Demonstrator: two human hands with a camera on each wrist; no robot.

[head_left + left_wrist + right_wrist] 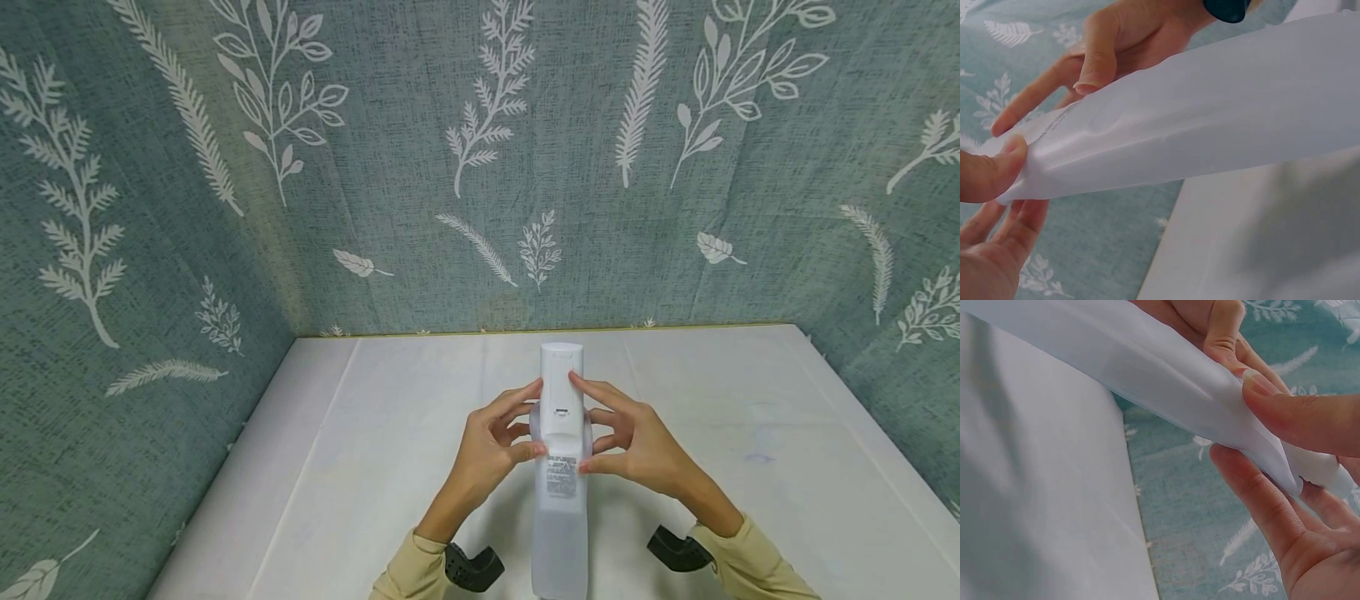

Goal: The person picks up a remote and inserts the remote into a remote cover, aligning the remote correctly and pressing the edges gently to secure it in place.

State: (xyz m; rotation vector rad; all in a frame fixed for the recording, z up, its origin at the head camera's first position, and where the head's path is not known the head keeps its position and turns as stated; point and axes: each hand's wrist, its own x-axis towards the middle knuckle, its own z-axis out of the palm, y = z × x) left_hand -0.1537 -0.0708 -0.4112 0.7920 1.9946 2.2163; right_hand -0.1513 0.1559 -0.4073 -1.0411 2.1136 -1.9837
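A white remote control (562, 387), its back with the battery cover facing up, sticks out of the upper end of a long translucent plastic sleeve (560, 554). Small print shows through the plastic below the cover. My left hand (491, 437) grips the remote and the sleeve's mouth from the left, thumb low and fingers along the edge. From the right, my right hand (637, 437) holds them likewise, its forefinger on the remote's side. In the left wrist view the lower length of the sleeve (1210, 119) looks flat and slack. The right wrist view shows the right thumb (1300, 419) pressing the plastic.
A white-covered table (390, 417) lies beneath the hands. Behind it and at both sides hangs green cloth (397, 167) with white leaf prints. Each wrist wears a dark strap mount, and both sleeves are pale yellow.
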